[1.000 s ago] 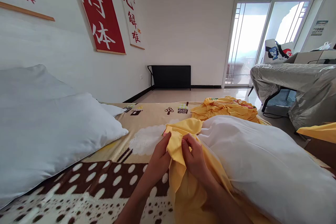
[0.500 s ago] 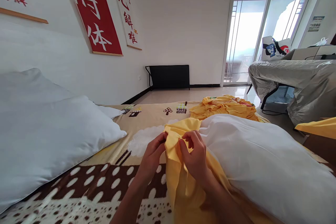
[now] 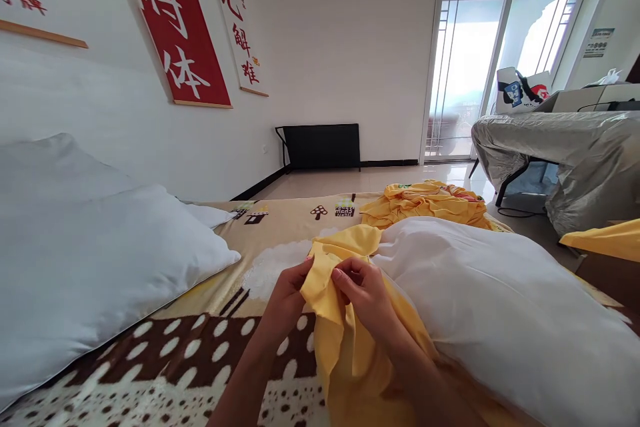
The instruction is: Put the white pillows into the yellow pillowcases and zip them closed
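Observation:
My left hand [image 3: 286, 295] pinches the edge of a yellow pillowcase [image 3: 345, 360], with the fingertips partly behind the fabric. Thumb and fingers of my right hand [image 3: 367, 297] are closed on the same fabric, a short way to the right. The pillowcase hangs down between my forearms and runs along the left side of a plump white pillow [image 3: 505, 300]. Part of the cloth seems to lie under that pillow; how far it reaches there is hidden.
More white pillows [image 3: 110, 260] lean at the left on a patterned brown and beige blanket [image 3: 200, 340]. A heap of yellow cloth [image 3: 425, 205] lies at the far edge. Beyond are a folded black frame [image 3: 323, 147] and a silver-covered table [image 3: 565, 133].
My right hand has moved slightly down and left and now pinches the fabric more closely. My left hand has shifted a little down, and the pillowcase edge there has folded over to the left.

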`<action>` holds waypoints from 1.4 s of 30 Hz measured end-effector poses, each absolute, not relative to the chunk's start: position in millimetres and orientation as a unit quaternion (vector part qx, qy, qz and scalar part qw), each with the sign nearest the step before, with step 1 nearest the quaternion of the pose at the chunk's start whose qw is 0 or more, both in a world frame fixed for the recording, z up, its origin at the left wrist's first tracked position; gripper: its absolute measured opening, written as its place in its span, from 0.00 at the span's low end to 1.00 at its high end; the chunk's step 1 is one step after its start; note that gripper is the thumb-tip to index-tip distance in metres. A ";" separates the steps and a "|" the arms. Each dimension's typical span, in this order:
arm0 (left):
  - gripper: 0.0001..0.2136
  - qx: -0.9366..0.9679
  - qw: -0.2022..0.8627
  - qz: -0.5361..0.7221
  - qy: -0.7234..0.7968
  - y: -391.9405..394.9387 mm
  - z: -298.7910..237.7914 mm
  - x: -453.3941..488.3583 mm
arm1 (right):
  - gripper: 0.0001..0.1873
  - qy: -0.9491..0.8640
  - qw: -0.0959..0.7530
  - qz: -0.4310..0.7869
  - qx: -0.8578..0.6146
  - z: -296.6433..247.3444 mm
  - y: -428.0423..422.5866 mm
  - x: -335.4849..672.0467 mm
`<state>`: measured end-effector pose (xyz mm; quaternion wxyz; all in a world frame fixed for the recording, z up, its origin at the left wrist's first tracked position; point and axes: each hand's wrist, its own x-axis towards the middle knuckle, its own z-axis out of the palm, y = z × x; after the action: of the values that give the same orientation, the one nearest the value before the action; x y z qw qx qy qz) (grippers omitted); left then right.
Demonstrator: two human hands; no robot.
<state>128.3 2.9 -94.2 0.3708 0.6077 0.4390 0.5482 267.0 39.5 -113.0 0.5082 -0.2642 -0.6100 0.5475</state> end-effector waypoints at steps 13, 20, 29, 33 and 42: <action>0.08 0.715 0.134 0.491 0.478 10.2 -111.1 127.9 | 0.19 -0.518 0.442 0.709 -0.181 -112.4 44.4 272.7; 0.08 0.706 0.201 0.506 0.452 10.4 -110.4 130.8 | 0.21 -0.492 0.422 0.747 -0.150 -119.1 50.7 272.5; 0.06 0.676 0.186 0.530 0.478 16.9 -116.4 122.2 | 0.22 -0.522 0.422 0.731 -0.124 -120.1 52.5 274.2; 0.05 0.664 0.067 0.571 0.478 17.3 -118.8 136.6 | 0.22 -0.550 0.443 0.694 -0.143 -118.9 51.6 274.9; 0.14 0.701 0.068 0.505 0.499 -8.4 -96.2 150.3 | 0.22 -0.542 0.510 0.642 -0.183 -113.7 47.0 272.5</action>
<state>150.3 -8.4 -96.2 0.0676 0.7012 0.4991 0.5047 272.5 47.0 -113.7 0.5103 -0.1834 -0.5424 0.6418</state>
